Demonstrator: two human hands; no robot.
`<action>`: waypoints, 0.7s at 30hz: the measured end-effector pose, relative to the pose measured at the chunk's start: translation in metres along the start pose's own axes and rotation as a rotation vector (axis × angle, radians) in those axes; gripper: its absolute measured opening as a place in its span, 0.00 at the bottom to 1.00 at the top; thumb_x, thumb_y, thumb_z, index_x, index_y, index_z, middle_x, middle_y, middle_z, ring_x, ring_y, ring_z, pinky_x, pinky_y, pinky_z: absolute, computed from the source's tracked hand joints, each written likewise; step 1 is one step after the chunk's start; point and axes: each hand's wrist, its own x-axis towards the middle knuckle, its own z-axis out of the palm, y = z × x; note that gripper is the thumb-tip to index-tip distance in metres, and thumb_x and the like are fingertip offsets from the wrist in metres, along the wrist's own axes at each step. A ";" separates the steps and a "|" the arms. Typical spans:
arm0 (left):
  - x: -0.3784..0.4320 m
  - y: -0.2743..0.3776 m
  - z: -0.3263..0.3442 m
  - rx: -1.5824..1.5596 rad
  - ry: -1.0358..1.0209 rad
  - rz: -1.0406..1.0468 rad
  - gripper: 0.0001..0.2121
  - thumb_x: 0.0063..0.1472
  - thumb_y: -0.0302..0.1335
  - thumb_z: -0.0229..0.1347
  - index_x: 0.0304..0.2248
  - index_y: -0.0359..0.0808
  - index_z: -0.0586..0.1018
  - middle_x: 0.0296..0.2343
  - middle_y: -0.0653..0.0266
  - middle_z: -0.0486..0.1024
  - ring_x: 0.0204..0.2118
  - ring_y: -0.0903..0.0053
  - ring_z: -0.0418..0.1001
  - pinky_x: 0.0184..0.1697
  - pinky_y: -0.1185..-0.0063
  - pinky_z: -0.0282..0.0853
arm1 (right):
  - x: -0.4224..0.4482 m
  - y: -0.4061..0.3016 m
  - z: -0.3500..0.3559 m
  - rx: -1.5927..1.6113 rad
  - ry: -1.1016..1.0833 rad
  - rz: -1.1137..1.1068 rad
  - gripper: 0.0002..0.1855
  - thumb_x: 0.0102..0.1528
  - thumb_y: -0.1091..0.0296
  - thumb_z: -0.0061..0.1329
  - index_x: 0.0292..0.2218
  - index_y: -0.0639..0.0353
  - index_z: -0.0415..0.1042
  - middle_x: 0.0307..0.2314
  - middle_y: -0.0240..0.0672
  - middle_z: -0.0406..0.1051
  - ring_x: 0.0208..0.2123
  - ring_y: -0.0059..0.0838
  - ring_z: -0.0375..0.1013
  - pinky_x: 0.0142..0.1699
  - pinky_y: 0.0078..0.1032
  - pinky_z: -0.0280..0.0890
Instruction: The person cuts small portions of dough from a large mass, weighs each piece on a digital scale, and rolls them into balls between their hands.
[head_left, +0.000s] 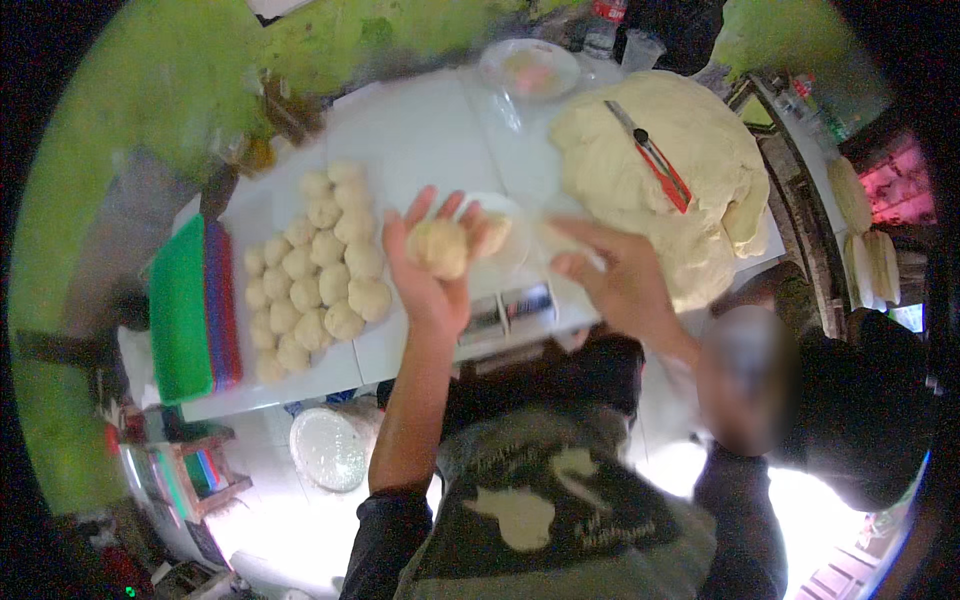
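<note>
My left hand (435, 277) is palm up with a round dough ball (440, 247) cupped in it. Just beyond its fingers, a smaller lump of dough (493, 234) lies on the white round pan of a digital kitchen scale (514, 259). My right hand (622, 277), blurred, is to the right of the scale with thumb and forefinger apart and no object visible between them. Beside it rises a large mound of dough (652, 150), on which a red-handled utility knife (651, 154) rests. Several dough balls (307, 277) stand in rows on the white tabletop (409, 127), left of my left hand.
Stacked green, blue and red plastic trays (184, 315) stand at the table's left end. A plate (529, 69), a bottle (604, 30) and a clear cup (643, 51) are at the back. A white bucket (330, 450) is below. Another person (855, 397) is close on the right.
</note>
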 end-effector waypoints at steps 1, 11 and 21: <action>-0.006 -0.006 0.004 -0.088 -0.045 -0.073 0.27 0.59 0.50 0.43 0.47 0.34 0.63 0.41 0.54 0.67 0.42 0.62 0.68 0.46 0.66 0.64 | 0.005 -0.002 0.010 0.105 0.337 -0.131 0.22 0.49 0.69 0.48 0.46 0.62 0.67 0.45 0.48 0.66 0.49 0.39 0.65 0.54 0.25 0.56; -0.037 -0.076 0.051 -0.227 -0.202 -0.078 0.28 0.60 0.52 0.35 0.55 0.45 0.56 0.52 0.60 0.58 0.54 0.68 0.57 0.56 0.67 0.52 | 0.006 -0.002 0.027 0.042 0.256 -0.217 0.44 0.55 0.33 0.21 0.54 0.69 0.51 0.51 0.48 0.57 0.45 0.38 0.64 0.51 0.35 0.55; -0.057 -0.083 0.035 0.323 -0.314 0.058 0.40 0.55 0.53 0.47 0.56 0.30 0.50 0.54 0.55 0.53 0.56 0.71 0.51 0.58 0.75 0.47 | -0.009 0.003 0.032 -0.015 0.124 -0.292 0.47 0.54 0.34 0.21 0.59 0.66 0.29 0.59 0.53 0.28 0.61 0.46 0.27 0.61 0.41 0.25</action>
